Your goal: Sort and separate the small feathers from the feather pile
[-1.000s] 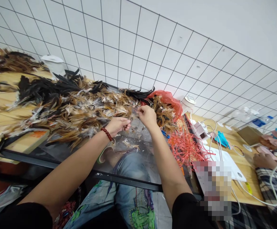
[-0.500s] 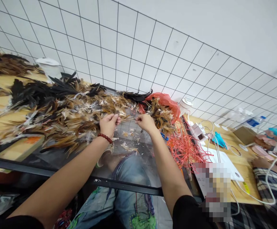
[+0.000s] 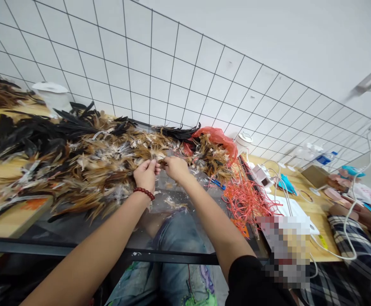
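One wire grid, two hands beside heaped feathers, one beaded bracelet

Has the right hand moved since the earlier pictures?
Yes: the right hand has moved left, away from the red plastic bag, and is now close to the left hand.

Brown, tan and whitish feathers lie in a loose, tangled heap on the worktop, tips pointing various ways. Long, dark black feathers spread along its back and left. A small brownish piece, mostly hidden, is pinched between the left hand and right hand.
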### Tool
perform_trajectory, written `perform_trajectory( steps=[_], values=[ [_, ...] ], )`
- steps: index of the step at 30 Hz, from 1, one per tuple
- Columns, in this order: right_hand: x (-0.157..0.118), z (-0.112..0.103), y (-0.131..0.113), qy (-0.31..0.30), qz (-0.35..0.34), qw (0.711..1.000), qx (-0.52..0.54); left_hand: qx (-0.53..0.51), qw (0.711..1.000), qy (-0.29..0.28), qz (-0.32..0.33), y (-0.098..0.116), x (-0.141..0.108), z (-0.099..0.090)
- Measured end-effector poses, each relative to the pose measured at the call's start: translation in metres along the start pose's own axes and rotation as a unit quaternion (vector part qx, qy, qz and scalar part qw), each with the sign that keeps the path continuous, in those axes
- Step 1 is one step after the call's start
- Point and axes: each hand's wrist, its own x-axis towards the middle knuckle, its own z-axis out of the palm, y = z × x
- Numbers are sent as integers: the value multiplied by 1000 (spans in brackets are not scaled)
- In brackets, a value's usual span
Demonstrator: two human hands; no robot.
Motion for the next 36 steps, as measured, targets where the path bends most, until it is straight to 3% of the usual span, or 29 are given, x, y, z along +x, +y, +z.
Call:
perform_trajectory(
  steps=[3,5,8,15,17,19,22,26,29,32,36],
  values=[
    [5,1,-1,0,-6,999,-38,-17,1000,13,6,-1,1,-1],
    [0,-4,8,32,10,999,-36,-25,999,18,10,-1,2,-1],
    [-17,-12,27,81,19,997,12,-17,1000,18,5,-1,3,0],
    [-45,-14,47,101,48,991,74,-13,1000,17,0,-2,5,0],
    [-44,-14,42,82,0,994,76,-3,1000,20,8,-2,5,0],
    [-42,-14,36,39,-89,994,52,33,999,7,35,-2,2,0],
    [-37,-13,28,1,-154,988,5,131,979,-90,124,2,-12,0],
    [-27,-7,31,61,-66,994,66,215,890,-296,270,7,-40,-1],
    [-22,-2,34,62,-10,986,157,242,828,-403,305,8,-55,-1],
    [-24,-4,37,63,0,981,182,257,806,-428,319,8,-60,-2],
    [-34,-25,59,121,42,985,117,223,841,-383,310,4,-55,0]
  ],
)
